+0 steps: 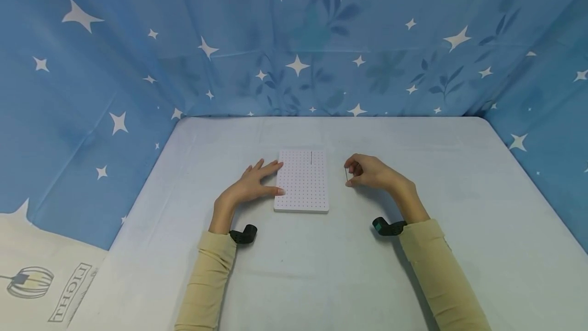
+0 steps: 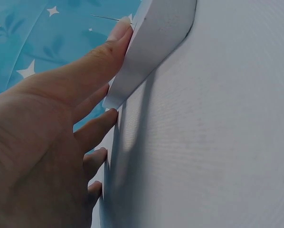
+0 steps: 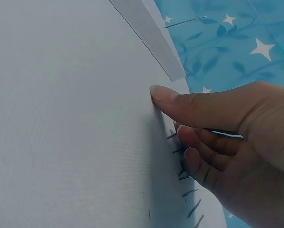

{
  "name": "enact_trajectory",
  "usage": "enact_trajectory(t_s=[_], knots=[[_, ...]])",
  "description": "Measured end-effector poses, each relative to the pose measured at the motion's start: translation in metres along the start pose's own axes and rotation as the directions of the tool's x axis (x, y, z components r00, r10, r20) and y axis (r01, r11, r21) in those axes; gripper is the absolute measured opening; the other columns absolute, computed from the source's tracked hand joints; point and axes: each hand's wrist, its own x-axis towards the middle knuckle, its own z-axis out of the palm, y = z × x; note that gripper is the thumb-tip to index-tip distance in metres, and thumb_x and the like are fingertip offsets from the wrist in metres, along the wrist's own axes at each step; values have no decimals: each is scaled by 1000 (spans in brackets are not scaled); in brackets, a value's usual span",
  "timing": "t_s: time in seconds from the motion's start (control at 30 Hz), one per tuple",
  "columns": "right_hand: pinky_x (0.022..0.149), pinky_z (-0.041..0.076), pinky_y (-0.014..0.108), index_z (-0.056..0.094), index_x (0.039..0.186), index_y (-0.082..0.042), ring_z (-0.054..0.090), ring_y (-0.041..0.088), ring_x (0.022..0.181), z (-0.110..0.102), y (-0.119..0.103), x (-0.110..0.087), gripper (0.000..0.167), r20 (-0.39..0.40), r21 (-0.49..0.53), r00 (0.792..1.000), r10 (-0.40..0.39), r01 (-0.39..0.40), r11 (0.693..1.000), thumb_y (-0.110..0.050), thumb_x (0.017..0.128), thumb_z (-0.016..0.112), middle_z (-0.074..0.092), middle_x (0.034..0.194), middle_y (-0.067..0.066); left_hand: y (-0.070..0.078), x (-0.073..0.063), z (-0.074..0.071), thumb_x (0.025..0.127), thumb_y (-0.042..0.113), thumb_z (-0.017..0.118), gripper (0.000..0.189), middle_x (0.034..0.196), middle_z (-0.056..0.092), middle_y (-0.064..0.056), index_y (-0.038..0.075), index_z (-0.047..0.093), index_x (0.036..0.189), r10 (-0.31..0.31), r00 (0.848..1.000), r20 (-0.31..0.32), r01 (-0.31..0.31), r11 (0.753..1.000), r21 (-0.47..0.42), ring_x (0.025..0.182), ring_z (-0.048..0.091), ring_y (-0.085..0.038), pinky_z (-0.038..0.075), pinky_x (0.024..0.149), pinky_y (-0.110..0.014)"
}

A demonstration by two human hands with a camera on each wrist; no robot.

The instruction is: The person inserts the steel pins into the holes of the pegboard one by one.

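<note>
A white board [image 1: 301, 183] with rows of small holes lies on the table. One thin metal pin [image 1: 311, 158] stands up from its far right part, also visible in the right wrist view. My left hand [image 1: 250, 185] rests at the board's left side, fingers spread, with thumb and index fingertips touching its edge. Right of the board, my right hand [image 1: 371, 171] pinches another thin pin [image 1: 346, 174] between thumb and index finger. Several loose pins [image 3: 190, 193] lie on the table by its curled fingers in the right wrist view; the hand hides them from the head view.
The white-covered table [image 1: 321, 269] stretches around the board. A blue star-patterned curtain [image 1: 294, 40] hangs behind it and along both sides. Each wrist carries a small black camera, such as the right one [image 1: 386, 227].
</note>
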Motion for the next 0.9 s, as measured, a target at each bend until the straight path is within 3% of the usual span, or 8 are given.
enact_trajectory(t_s=[0.53,0.9], knots=[[74,50,33,58,117,0,60,22,84,1,-5,-1,35,-56,-29,998,-39,37,999,-6,89,79,67,96,9,-2,1,1,92,44,76,87,172,21,-5,20,32,163,-1,1000,7,1,1000,6,161,-3,-33,-7,129,-56],[68,50,32,56,118,1,62,18,77,3,-8,0,25,-69,-17,996,-60,59,998,-1,96,66,74,97,9,0,1,1,92,43,76,87,172,21,-4,21,33,163,-2,1000,4,2,1000,9,161,-3,-32,-7,129,-54]])
